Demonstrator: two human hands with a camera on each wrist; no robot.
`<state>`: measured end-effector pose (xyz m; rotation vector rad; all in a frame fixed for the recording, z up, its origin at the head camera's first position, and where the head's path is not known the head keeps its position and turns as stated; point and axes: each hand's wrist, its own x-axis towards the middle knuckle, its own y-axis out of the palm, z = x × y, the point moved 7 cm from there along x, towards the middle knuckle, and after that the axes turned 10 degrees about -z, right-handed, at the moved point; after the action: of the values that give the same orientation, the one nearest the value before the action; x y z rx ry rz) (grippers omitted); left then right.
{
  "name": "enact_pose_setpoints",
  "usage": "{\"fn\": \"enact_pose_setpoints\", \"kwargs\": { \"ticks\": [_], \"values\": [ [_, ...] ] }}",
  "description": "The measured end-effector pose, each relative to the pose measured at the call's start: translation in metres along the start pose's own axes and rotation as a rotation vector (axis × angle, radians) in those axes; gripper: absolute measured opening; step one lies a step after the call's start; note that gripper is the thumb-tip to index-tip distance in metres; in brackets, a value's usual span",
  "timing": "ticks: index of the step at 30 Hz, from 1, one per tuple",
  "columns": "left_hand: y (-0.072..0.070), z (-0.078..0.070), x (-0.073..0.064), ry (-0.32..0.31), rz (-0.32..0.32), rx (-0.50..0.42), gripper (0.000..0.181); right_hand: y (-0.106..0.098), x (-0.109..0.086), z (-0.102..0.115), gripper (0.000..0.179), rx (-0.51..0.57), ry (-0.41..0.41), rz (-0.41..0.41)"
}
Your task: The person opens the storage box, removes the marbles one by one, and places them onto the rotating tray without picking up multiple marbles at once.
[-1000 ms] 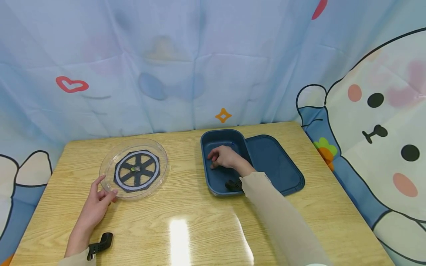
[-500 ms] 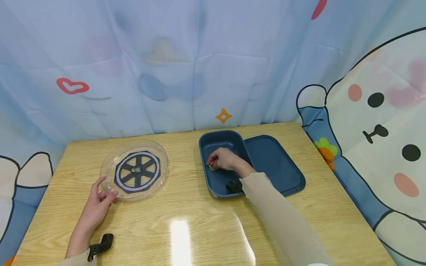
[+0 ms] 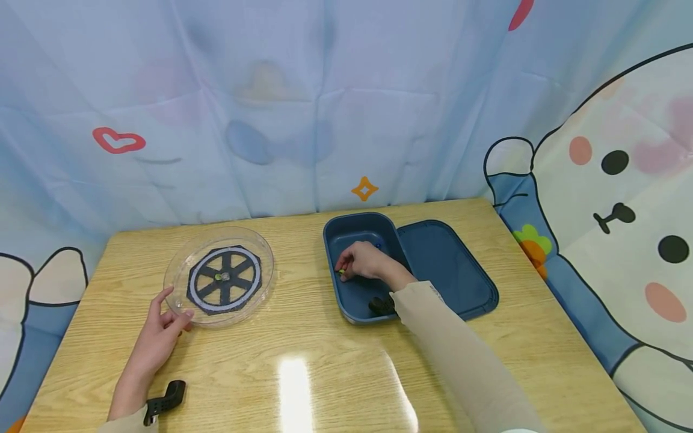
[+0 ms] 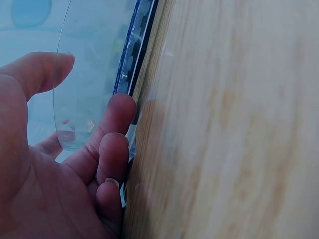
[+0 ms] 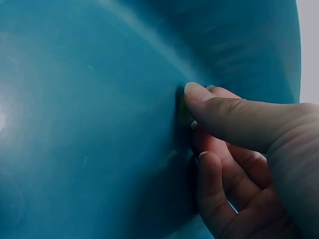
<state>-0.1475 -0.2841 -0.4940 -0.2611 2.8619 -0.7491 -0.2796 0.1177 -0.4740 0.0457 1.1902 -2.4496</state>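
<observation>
At the left of the table, my left hand [image 3: 154, 337] grips the near-left rim of a clear round dish [image 3: 264, 240]. In the left wrist view its thumb [image 4: 47, 69] and its fingers [image 4: 113, 154] lie on either side of the clear wall. A black spoked wheel shape with a white ring [image 3: 224, 300] shows within the dish, with two small marbles [image 3: 219, 277] at its centre. My right hand [image 3: 368, 260] reaches inside a dark blue box [image 3: 352, 300], pinching a small yellow-green marble [image 3: 341, 272] close to the floor and left wall. Its fingers mostly hide the marble in the right wrist view.
A small blue marble [image 3: 378, 245] lies at the box's far right. The dark blue lid [image 3: 446, 264] rests on the table [image 3: 260, 373] against the box's right side. A printed curtain [image 3: 303, 120] hangs behind the table.
The right hand has taken hold of the yellow-green marble, which first shows at its fingertips half a second ago. The box has shifted very slightly left. The left hand keeps its place at the dish.
</observation>
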Motion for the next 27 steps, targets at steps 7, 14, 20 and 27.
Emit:
{"fn": "enact_pose_setpoints", "kwargs": {
  "ticks": [7,14,20,27],
  "values": [
    [0.0,-0.002,-0.001,0.002,0.001,0.009,0.079,-0.002,0.001,0.002,0.015,-0.027,-0.004,-0.002],
    [0.0,0.0,0.001,-0.003,0.009,0.012,0.079,-0.004,-0.002,0.004,0.015,0.011,-0.018,0.017],
    [0.0,0.0,0.0,-0.002,0.005,0.032,0.079,-0.008,-0.004,0.006,0.015,0.047,-0.04,0.013],
    [0.0,-0.004,-0.001,0.006,0.005,0.013,0.079,-0.021,-0.01,0.015,0.013,0.111,-0.047,-0.02]
  ]
}}
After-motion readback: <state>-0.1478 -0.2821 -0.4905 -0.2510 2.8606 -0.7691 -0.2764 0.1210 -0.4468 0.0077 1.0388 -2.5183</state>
